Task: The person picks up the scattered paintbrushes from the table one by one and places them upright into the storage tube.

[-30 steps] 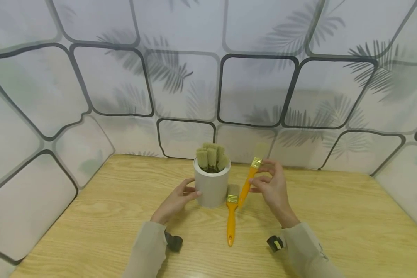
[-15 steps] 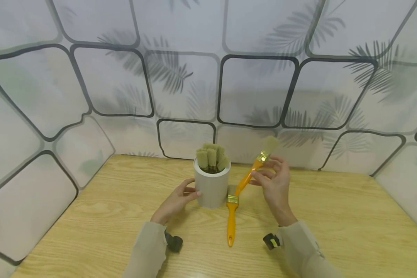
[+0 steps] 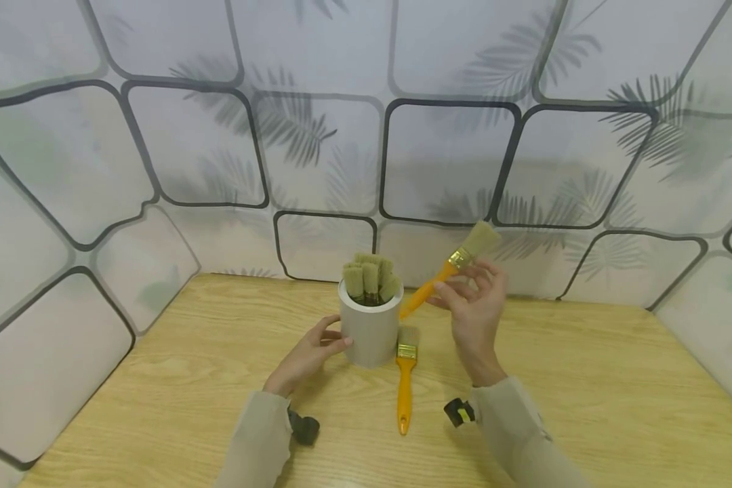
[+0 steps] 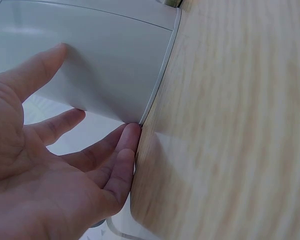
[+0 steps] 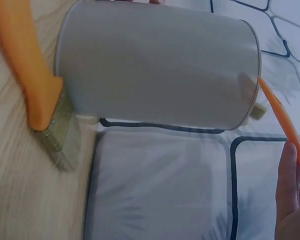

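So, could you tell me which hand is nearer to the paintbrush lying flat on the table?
The right hand, though not by much: it is raised up and to the right of the lying paintbrush, holding another paintbrush. The left hand rests against the grey cup, on the cup's far side.

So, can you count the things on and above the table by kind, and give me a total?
Paintbrushes outside the cup: 2, one held in the right hand at, one lying on the table at
Paintbrushes standing in the cup: at least 4 brush heads; the exact count cannot be told
White cup: 1, touched by the left hand
Total: at least 7
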A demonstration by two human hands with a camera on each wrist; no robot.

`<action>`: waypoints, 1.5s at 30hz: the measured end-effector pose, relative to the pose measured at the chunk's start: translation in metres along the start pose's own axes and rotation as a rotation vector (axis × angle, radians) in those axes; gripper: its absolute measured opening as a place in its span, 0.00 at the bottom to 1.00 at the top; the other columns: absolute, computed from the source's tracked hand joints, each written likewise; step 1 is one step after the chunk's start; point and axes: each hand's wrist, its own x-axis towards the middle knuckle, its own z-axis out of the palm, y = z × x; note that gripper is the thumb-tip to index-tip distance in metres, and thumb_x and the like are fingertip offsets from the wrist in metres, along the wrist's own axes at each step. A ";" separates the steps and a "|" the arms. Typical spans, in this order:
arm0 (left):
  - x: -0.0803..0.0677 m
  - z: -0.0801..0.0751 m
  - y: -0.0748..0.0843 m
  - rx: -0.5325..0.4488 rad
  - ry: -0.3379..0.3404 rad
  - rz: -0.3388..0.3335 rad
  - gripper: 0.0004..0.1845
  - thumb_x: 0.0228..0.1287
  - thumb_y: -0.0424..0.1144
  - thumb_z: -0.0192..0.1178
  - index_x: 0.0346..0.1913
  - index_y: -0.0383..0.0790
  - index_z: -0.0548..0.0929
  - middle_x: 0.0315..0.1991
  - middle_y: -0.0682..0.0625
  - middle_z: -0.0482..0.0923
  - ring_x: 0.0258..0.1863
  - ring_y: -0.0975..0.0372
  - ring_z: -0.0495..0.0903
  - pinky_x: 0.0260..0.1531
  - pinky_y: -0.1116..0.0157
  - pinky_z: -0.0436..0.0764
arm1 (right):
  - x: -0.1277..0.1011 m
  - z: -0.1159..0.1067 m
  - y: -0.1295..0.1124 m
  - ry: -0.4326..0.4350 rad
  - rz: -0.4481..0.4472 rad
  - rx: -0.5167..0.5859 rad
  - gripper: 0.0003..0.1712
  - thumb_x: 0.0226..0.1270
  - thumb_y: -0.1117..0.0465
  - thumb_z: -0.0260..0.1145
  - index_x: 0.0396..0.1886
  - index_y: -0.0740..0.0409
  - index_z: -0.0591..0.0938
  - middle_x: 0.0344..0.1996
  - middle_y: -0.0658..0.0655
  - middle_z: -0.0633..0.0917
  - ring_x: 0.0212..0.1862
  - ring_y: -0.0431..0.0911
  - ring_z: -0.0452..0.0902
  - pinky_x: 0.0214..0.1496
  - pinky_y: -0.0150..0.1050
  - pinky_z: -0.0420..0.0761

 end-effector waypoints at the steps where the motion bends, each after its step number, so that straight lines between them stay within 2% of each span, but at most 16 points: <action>1: 0.000 0.000 0.000 0.003 -0.001 0.001 0.36 0.73 0.46 0.62 0.77 0.39 0.62 0.65 0.34 0.72 0.67 0.39 0.68 0.63 0.36 0.67 | 0.001 0.003 0.000 -0.002 -0.009 0.000 0.34 0.56 0.88 0.63 0.55 0.58 0.65 0.44 0.58 0.77 0.34 0.44 0.83 0.33 0.41 0.88; 5: 0.001 0.000 -0.001 0.002 0.003 -0.006 0.36 0.73 0.46 0.62 0.77 0.40 0.62 0.65 0.35 0.72 0.67 0.40 0.68 0.63 0.36 0.67 | 0.002 0.016 -0.001 -0.018 -0.041 -0.008 0.33 0.59 0.86 0.64 0.57 0.60 0.64 0.45 0.59 0.76 0.36 0.46 0.82 0.35 0.42 0.88; 11: 0.002 0.000 -0.001 -0.002 0.006 -0.001 0.35 0.73 0.46 0.63 0.77 0.41 0.63 0.64 0.36 0.73 0.66 0.40 0.70 0.62 0.36 0.68 | 0.001 0.034 0.003 -0.038 -0.098 -0.038 0.33 0.57 0.87 0.64 0.57 0.60 0.66 0.45 0.58 0.77 0.37 0.48 0.81 0.35 0.44 0.88; 14: 0.002 0.001 -0.002 -0.008 0.007 -0.003 0.35 0.73 0.45 0.63 0.77 0.41 0.63 0.64 0.36 0.73 0.66 0.41 0.70 0.62 0.37 0.68 | -0.001 0.042 0.006 -0.081 -0.162 -0.098 0.32 0.56 0.88 0.63 0.57 0.64 0.67 0.45 0.59 0.76 0.37 0.46 0.81 0.34 0.43 0.88; 18: 0.000 0.000 -0.003 -0.009 0.004 -0.005 0.35 0.73 0.46 0.63 0.77 0.41 0.63 0.65 0.36 0.72 0.66 0.41 0.69 0.63 0.37 0.68 | -0.005 0.048 0.010 -0.183 -0.263 -0.273 0.30 0.58 0.87 0.65 0.58 0.70 0.66 0.46 0.65 0.77 0.38 0.50 0.82 0.34 0.38 0.87; 21: -0.001 -0.001 -0.004 -0.013 0.000 -0.007 0.35 0.73 0.46 0.63 0.77 0.42 0.63 0.65 0.36 0.72 0.67 0.40 0.68 0.62 0.36 0.67 | -0.008 0.050 0.012 -0.274 -0.331 -0.424 0.27 0.59 0.83 0.68 0.56 0.72 0.70 0.45 0.68 0.80 0.39 0.55 0.84 0.34 0.38 0.86; 25: -0.002 -0.002 -0.004 -0.022 -0.008 -0.004 0.36 0.73 0.47 0.63 0.77 0.42 0.62 0.66 0.35 0.71 0.67 0.39 0.67 0.62 0.34 0.66 | -0.008 0.049 0.012 -0.366 -0.396 -0.498 0.19 0.58 0.81 0.70 0.48 0.73 0.77 0.40 0.69 0.83 0.37 0.58 0.84 0.33 0.44 0.87; 28: -0.001 -0.002 -0.004 -0.022 -0.012 0.001 0.36 0.73 0.47 0.63 0.78 0.41 0.62 0.66 0.35 0.71 0.67 0.40 0.67 0.63 0.35 0.66 | -0.008 0.045 0.009 -0.361 -0.406 -0.493 0.14 0.57 0.82 0.70 0.43 0.74 0.79 0.37 0.69 0.84 0.36 0.58 0.84 0.35 0.45 0.88; 31: 0.001 -0.001 -0.004 -0.020 -0.007 0.005 0.36 0.73 0.46 0.63 0.77 0.41 0.62 0.65 0.35 0.71 0.67 0.40 0.68 0.63 0.36 0.67 | -0.006 0.036 0.004 -0.321 -0.380 -0.527 0.14 0.56 0.83 0.69 0.42 0.74 0.80 0.36 0.67 0.84 0.35 0.57 0.84 0.36 0.39 0.87; 35: 0.002 -0.001 -0.004 -0.016 -0.003 0.006 0.36 0.72 0.46 0.63 0.77 0.41 0.63 0.65 0.35 0.71 0.67 0.40 0.68 0.63 0.36 0.67 | -0.003 0.017 0.002 -0.293 -0.278 -0.612 0.14 0.56 0.82 0.70 0.42 0.71 0.81 0.35 0.66 0.85 0.33 0.57 0.84 0.31 0.33 0.84; 40: 0.001 0.000 -0.004 -0.014 -0.001 0.004 0.36 0.72 0.45 0.63 0.77 0.40 0.62 0.65 0.35 0.71 0.67 0.40 0.68 0.63 0.36 0.67 | -0.004 -0.005 0.002 -0.281 -0.060 -0.681 0.12 0.59 0.80 0.69 0.41 0.71 0.80 0.36 0.67 0.83 0.33 0.59 0.83 0.29 0.42 0.87; 45: 0.001 0.000 -0.004 -0.021 -0.002 0.002 0.36 0.73 0.45 0.63 0.77 0.41 0.62 0.65 0.35 0.71 0.67 0.40 0.68 0.62 0.36 0.67 | -0.006 -0.020 -0.002 -0.314 0.151 -0.750 0.11 0.62 0.76 0.69 0.44 0.71 0.79 0.37 0.67 0.82 0.33 0.58 0.83 0.29 0.40 0.87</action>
